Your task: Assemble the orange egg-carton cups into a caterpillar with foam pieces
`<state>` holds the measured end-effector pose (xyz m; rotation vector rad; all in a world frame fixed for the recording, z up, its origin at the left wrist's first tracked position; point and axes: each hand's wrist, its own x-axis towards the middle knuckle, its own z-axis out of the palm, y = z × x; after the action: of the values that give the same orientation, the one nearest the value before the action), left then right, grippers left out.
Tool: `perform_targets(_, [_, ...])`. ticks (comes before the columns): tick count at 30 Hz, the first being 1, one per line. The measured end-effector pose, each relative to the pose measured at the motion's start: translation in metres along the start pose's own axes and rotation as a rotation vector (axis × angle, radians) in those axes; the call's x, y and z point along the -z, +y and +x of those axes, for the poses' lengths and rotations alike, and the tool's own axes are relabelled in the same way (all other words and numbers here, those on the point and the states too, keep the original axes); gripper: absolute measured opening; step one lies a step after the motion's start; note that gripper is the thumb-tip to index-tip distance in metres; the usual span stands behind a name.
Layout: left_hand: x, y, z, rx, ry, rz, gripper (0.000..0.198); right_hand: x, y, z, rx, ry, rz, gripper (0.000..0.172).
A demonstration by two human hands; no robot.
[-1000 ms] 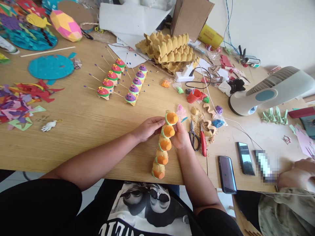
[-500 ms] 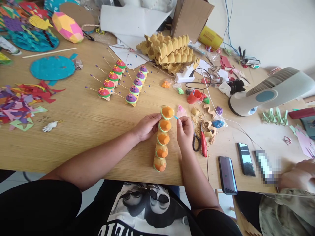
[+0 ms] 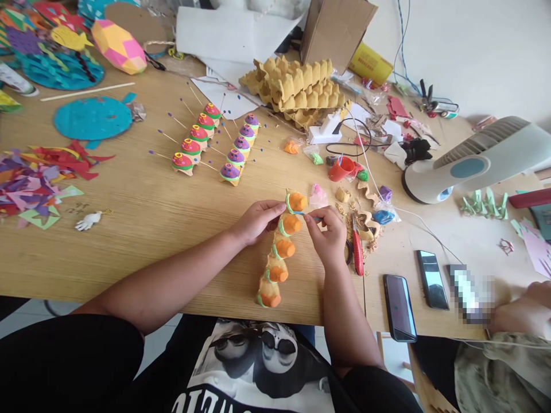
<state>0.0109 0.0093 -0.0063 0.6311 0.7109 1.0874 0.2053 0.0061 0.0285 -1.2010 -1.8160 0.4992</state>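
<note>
A strip of egg-carton cups painted orange with green rims (image 3: 279, 252) lies on the wooden table (image 3: 142, 229), running from its front edge up to my hands. My left hand (image 3: 256, 221) grips the strip's left side near the top cups, fingers curled on it. My right hand (image 3: 329, 232) pinches a thin blue pin (image 3: 307, 215) whose tip touches the strip between the two top cups.
Two finished pink, green and purple cup strips with pins (image 3: 215, 143) stand further back. Red-handled cutters (image 3: 356, 246), curled carton scraps (image 3: 365, 221), two phones (image 3: 413, 292), a white fan (image 3: 469, 163), stacked egg cartons (image 3: 297, 89) and paper scraps (image 3: 34, 178) surround. Another person's hand (image 3: 523, 312) rests at right.
My right hand let go of the strip, lifted off to the right with a blue pin, then came back so the pin meets the top cups. The strip's near end swung slightly left.
</note>
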Motion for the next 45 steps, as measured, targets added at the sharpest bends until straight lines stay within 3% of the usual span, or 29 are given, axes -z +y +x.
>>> perform_targets(13, [0.002,-0.001,0.000,-0.007,0.008,0.012,0.034,-0.002,0.002,0.000,0.061,-0.050,-0.014,0.016])
perform_targets(29, [-0.003,0.004,-0.002,0.030,-0.017,-0.051,0.036,-0.008,0.002,-0.003,0.159,0.032,-0.057,0.018])
perform_targets(34, [0.000,0.005,-0.001,0.039,-0.008,-0.126,0.028,-0.008,0.001,-0.005,0.127,0.115,0.058,0.017])
perform_targets(45, [0.003,0.005,-0.001,0.055,-0.047,-0.087,0.017,-0.012,-0.002,-0.007,0.238,0.119,-0.068,0.008])
